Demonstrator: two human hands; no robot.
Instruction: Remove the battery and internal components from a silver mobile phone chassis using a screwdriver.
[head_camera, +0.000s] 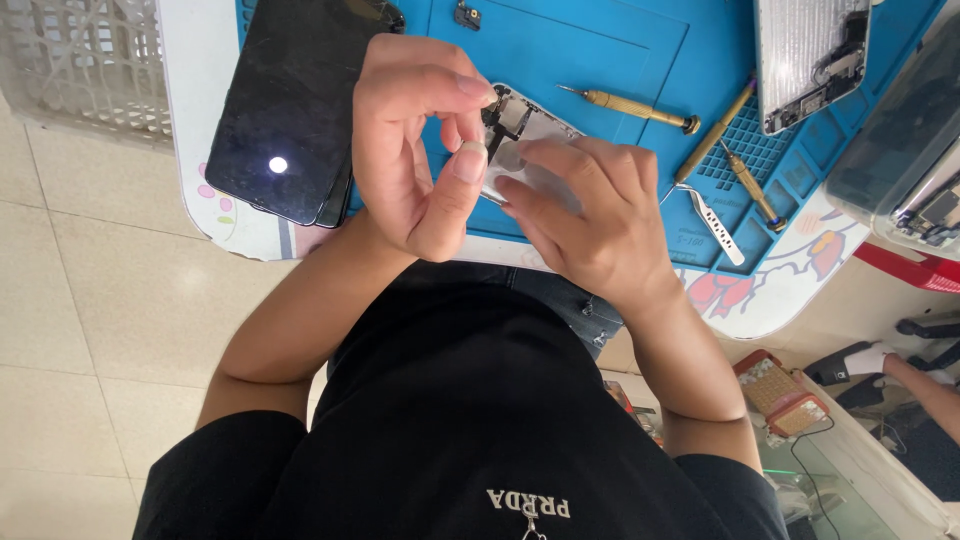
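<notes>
Phone chassis (520, 135), silver, back removed and internal parts exposed, sits above the blue mat (600, 50). Left hand (590, 220) clamps its lower edge; right hand (415, 150) pinches its top corner.

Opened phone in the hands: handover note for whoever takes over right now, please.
Left hand: thumb and forefinger pinched at the upper end of the opened phone; whether they hold a small part cannot be told.
Right hand: grips the phone from the side, above the blue mat.
Done: phone is open, insides exposed.
Left: three screwdrivers and tweezers lie unused on the mat, to the right.
Also there: dark screens stacked on the left, second opened phone top right.
</notes>
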